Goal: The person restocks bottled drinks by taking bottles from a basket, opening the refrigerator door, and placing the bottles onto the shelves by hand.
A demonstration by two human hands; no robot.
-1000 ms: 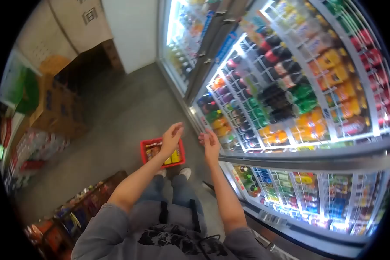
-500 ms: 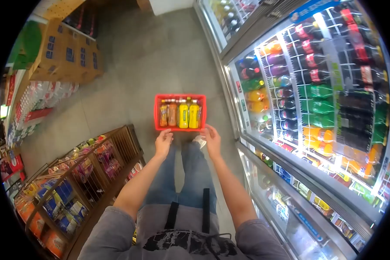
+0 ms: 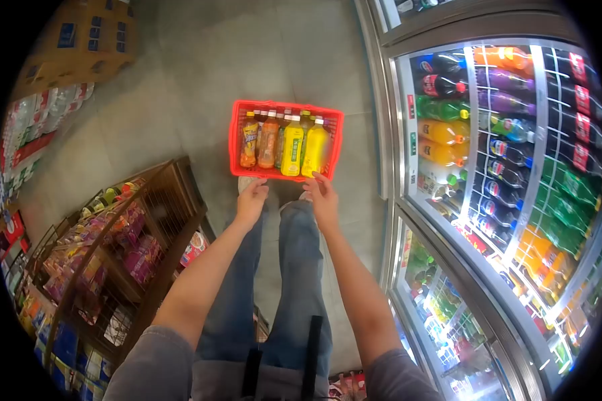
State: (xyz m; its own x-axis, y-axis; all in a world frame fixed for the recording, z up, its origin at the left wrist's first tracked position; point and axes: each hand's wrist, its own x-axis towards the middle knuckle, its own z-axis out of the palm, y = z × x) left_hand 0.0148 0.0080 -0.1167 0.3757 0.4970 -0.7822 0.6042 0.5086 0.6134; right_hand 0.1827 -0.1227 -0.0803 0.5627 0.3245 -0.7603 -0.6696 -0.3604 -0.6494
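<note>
Basket (image 3: 335,140) is within reach: right hand (image 3: 324,199), apart from it a second ago, joins left hand (image 3: 251,200) at its rim, each grip's hold unclear to me.

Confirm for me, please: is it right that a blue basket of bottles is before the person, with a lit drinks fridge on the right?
Not quite: the head view shows a red basket, not a blue one; the rest is right.

Bottles (image 3: 291,148) hide the floor of the red basket (image 3: 336,137).
</note>
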